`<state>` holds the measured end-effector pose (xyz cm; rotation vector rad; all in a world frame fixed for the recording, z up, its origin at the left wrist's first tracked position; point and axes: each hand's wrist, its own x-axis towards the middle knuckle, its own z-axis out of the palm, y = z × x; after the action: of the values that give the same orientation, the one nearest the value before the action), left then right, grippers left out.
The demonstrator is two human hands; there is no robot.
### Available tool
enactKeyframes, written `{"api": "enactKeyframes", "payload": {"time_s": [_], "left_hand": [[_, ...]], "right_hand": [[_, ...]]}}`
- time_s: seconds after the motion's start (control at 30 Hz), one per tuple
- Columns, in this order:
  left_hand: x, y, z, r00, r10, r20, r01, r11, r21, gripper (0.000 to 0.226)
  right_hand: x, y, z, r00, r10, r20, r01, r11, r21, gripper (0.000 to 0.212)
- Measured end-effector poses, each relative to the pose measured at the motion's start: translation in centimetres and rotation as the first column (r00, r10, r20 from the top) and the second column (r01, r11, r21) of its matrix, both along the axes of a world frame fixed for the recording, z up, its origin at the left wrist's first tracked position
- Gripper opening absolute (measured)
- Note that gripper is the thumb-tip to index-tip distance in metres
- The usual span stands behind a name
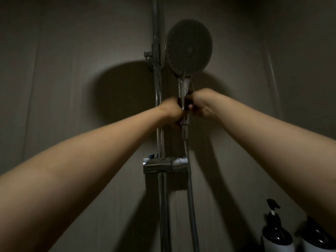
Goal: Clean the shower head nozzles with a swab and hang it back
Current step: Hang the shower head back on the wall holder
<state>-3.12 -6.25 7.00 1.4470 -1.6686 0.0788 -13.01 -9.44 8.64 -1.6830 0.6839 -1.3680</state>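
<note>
Both arms reach up to the shower head (189, 47), which stands upright with its round nozzle face turned toward the camera, just beside the vertical chrome rail (157, 88) on the dim wall. The left hand (171, 110) and the right hand (203, 104) meet at the handle (184, 88) below the face, and their fingers appear closed around it from either side, though blur and poor light hide the exact grip. Whether the handle sits in a bracket cannot be told; the hands cover that spot. No swab is visible. The step in hand looks like either lifting the head from its mount or seating it back, and the picture alone does not settle which. The hose (190, 197) hangs down past a small shelf clamp (164, 165) on the rail. The next move calls for a steady two-handed hold, keeping the hose free of the rail. Two dark pump bottles (277, 231) stand at lower right.
</note>
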Motion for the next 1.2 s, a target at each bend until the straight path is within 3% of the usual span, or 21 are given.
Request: {"api": "enactKeyframes", "payload": {"time_s": [0.2, 0.4, 0.8, 1.07, 1.2], "left_hand": [[-0.6, 1.8, 1.2, 1.0, 0.018, 0.006, -0.018, 0.998, 0.065, 0.017], [-0.2, 2.9, 1.0, 0.998, 0.061, -0.012, -0.059, 0.992, 0.113, 0.018], [0.2, 3.5, -0.8, 0.998, 0.022, -0.051, -0.014, 0.988, 0.153, 0.016], [-0.2, 3.8, -2.3, 0.999, 0.043, 0.031, -0.049, 0.977, 0.206, 0.005], [0.0, 3.2, -3.1, 0.997, 0.045, 0.065, -0.056, 0.983, 0.176, 0.021]], "right_hand": [[-0.3, 0.1, 1.0, 0.999, 0.037, -0.034, -0.038, 0.999, -0.02, 0.018], [-0.2, 0.9, 0.7, 0.992, 0.104, -0.073, -0.105, 0.994, -0.004, 0.029], [0.1, 0.7, -0.4, 0.989, 0.035, -0.142, -0.039, 0.999, -0.02, 0.029], [0.1, 0.1, -1.9, 0.989, 0.012, -0.149, -0.015, 1.0, -0.021, 0.029], [0.6, -1.4, -2.7, 0.994, 0.014, -0.104, -0.019, 0.999, -0.045, 0.022]]}}
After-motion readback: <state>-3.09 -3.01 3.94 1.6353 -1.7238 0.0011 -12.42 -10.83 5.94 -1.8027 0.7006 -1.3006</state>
